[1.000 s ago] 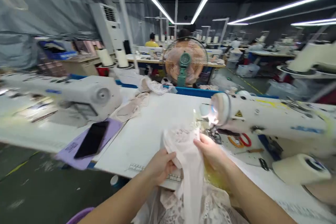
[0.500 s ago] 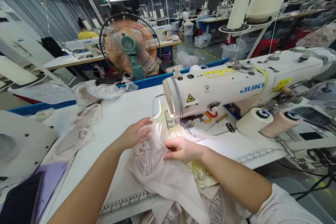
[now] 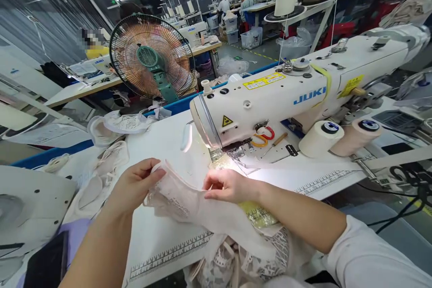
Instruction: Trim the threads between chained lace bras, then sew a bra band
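Observation:
A pale pink bra (image 3: 189,202) with lace cups stretches between my two hands over the white sewing table (image 3: 162,252). My left hand (image 3: 140,184) pinches its upper edge at the left, thumb against fingers. Near the middle of that edge, my right hand (image 3: 224,185) grips the fabric between thumb and fingertips. The bra's lower part drapes toward the table's front edge, where more lace fabric (image 3: 232,261) bunches up. Just beyond my right hand is the lit needle area of the white JUKI sewing machine (image 3: 270,99); the bra lies in front of it, apart from the needle.
Several bra pieces (image 3: 111,157) lie along the left, near a dark phone (image 3: 47,261). Thread cones (image 3: 320,141), orange-handled scissors (image 3: 259,139) and a razor blade (image 3: 291,150) sit by the machine. A large fan (image 3: 151,58) stands behind; people sit farther back.
My left hand has moved left and closed on the bra's edge, pulling it out taut and turning the cup. My right hand keeps hold of the edge. The camera view has shifted right.

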The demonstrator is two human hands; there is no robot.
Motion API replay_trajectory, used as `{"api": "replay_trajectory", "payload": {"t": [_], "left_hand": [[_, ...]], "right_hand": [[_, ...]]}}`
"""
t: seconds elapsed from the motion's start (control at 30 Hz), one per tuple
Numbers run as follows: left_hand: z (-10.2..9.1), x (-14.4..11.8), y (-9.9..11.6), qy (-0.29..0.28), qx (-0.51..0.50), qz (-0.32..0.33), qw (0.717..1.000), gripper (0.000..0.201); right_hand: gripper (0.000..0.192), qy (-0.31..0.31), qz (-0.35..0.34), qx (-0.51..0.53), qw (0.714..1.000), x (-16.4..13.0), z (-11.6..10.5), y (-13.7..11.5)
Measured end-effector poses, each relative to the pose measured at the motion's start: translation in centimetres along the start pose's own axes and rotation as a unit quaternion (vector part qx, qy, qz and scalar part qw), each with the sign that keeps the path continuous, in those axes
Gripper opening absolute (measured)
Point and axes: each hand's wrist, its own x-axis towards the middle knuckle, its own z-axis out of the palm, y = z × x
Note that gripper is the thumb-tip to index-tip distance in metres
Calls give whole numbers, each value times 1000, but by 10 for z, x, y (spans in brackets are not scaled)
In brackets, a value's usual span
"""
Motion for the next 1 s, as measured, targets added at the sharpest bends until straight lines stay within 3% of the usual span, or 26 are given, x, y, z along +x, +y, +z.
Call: {"api": "replay_trajectory", "payload": {"t": [0.17,0.3,0.4,0.53,0.6,0.77,0.9,1.0], "left_hand": [[4,-28,20,58,-8,9,998,25],[3,-48,27,91,-16,24,995,27],[-2,-62,24,112,-34,58,991,25],[-4,-80,21,70,-33,124,989,18],[-1,-87,23,74,-42,143,986,17],[10,-101,29,137,-101,127,977,19],[8,-104,26,117,-99,167,974,15],[5,-105,20,96,-99,184,973,13]], "right_hand": [[15,-13,3,-23,1000,-5,12,-13],[9,-27,12,-157,987,-10,14,-38],[15,-11,-30,-247,969,-14,12,-56],[18,28,-85,-338,937,-20,12,-72],[13,53,-87,-372,922,-22,14,-77],[1,87,-91,-380,916,-27,22,-85],[24,119,-136,-357,916,-28,26,-86],[20,115,-186,-362,906,-28,26,-86]]}}
